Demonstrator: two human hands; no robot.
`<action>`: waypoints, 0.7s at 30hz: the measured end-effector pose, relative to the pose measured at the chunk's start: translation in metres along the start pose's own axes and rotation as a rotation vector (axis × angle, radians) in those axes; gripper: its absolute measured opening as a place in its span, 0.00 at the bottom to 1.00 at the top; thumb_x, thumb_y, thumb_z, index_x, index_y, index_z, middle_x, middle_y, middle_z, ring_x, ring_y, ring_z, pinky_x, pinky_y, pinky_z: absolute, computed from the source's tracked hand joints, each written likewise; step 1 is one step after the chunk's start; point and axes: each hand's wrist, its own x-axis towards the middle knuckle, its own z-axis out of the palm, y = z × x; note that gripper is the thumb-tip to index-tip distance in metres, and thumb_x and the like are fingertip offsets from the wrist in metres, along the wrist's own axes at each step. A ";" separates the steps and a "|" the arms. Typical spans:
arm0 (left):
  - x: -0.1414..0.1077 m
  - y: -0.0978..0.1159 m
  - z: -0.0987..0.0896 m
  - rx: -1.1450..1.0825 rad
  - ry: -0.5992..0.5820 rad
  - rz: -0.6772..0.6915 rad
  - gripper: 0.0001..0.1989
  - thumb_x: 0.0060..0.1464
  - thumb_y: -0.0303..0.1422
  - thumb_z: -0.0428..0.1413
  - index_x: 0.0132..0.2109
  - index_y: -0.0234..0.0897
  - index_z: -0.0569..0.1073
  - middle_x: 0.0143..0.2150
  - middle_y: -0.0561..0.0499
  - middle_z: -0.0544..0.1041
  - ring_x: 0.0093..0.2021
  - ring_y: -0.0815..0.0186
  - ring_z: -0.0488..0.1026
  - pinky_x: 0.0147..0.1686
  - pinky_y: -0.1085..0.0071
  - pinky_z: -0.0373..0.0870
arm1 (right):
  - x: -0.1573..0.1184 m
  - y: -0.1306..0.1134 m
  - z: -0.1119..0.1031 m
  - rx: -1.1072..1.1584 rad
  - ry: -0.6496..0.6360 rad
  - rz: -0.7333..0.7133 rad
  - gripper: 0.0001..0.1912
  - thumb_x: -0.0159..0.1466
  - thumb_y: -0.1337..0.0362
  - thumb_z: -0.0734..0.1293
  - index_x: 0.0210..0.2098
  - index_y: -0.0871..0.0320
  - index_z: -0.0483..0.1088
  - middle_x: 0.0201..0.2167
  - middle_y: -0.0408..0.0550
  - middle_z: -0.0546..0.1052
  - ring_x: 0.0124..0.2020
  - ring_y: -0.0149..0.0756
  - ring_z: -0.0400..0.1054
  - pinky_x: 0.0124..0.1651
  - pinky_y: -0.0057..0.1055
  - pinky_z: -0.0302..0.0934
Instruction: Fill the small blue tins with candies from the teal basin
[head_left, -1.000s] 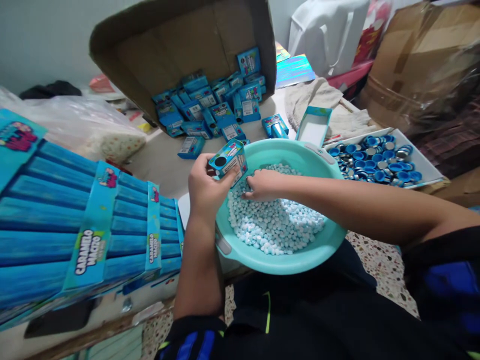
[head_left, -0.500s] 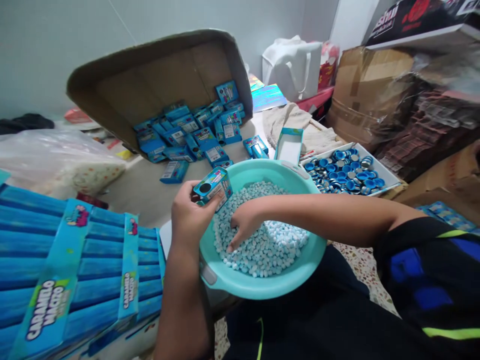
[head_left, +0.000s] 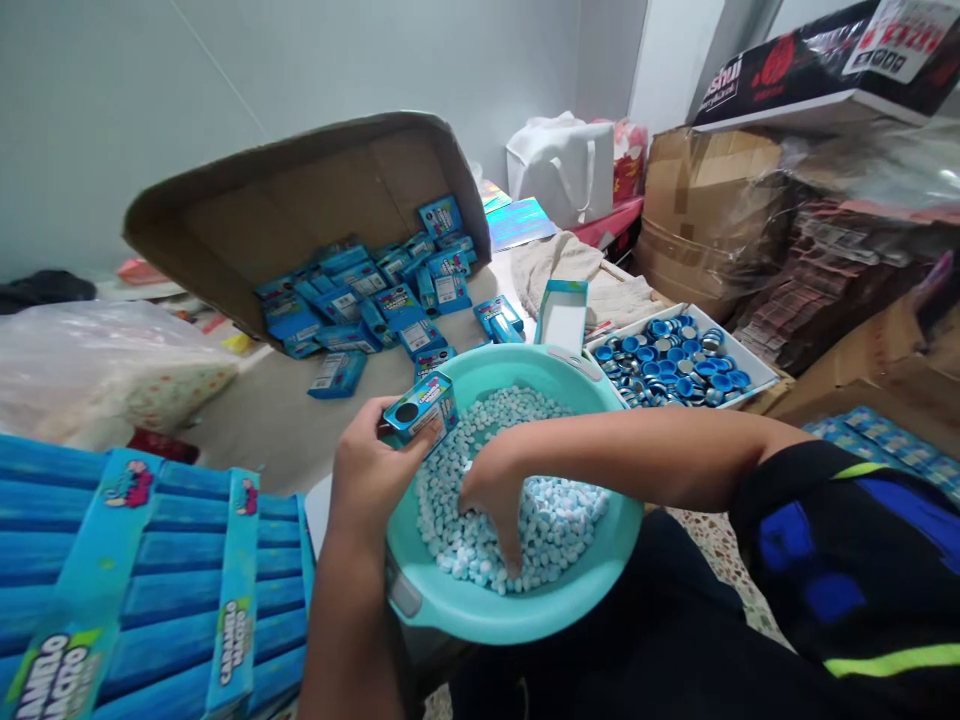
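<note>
My left hand (head_left: 369,462) is closed around a small blue candy box (head_left: 424,408), held tilted over the left rim of a turquoise basin (head_left: 525,620). Loose pale blue and white candies (head_left: 562,530) cover the basin's bottom. Inside it, my right hand (head_left: 495,490) reaches down into the candies, thumb spread away from the fingers. The fingertips are partly buried, and whether any candies lie under the palm is hidden.
Behind the basin, a tipped cardboard box (head_left: 300,190) holds several blue candy boxes (head_left: 352,290). A white tray (head_left: 761,372) of blue-and-silver caps stands right. Stacked blue display cartons (head_left: 112,580) fill the left. An open-topped blue box (head_left: 562,312) stands behind the rim.
My right thumb has swung away from the fingers and down among the candies, toward me. The left hand keeps its hold on the candy box. The whole view has shifted slightly.
</note>
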 end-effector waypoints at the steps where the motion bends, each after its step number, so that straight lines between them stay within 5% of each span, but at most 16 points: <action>1: 0.000 0.000 0.000 0.003 -0.001 0.005 0.23 0.46 0.46 0.67 0.46 0.40 0.75 0.39 0.52 0.81 0.38 0.62 0.78 0.38 0.70 0.72 | 0.001 0.001 0.000 -0.020 -0.055 -0.021 0.63 0.41 0.36 0.79 0.68 0.64 0.64 0.64 0.58 0.71 0.61 0.57 0.68 0.63 0.41 0.63; 15: 0.000 0.007 -0.004 0.054 -0.060 0.015 0.22 0.48 0.49 0.65 0.46 0.42 0.76 0.40 0.53 0.81 0.39 0.61 0.77 0.38 0.70 0.71 | 0.009 0.003 0.001 -0.087 -0.068 -0.066 0.63 0.44 0.39 0.79 0.68 0.70 0.61 0.65 0.61 0.70 0.61 0.56 0.69 0.61 0.37 0.67; 21: 0.001 0.002 -0.004 0.073 -0.098 0.045 0.23 0.49 0.51 0.65 0.47 0.42 0.76 0.41 0.52 0.81 0.40 0.59 0.78 0.38 0.69 0.71 | 0.016 0.012 0.003 -0.047 0.033 -0.120 0.57 0.36 0.36 0.79 0.60 0.57 0.71 0.57 0.52 0.77 0.54 0.53 0.74 0.49 0.35 0.71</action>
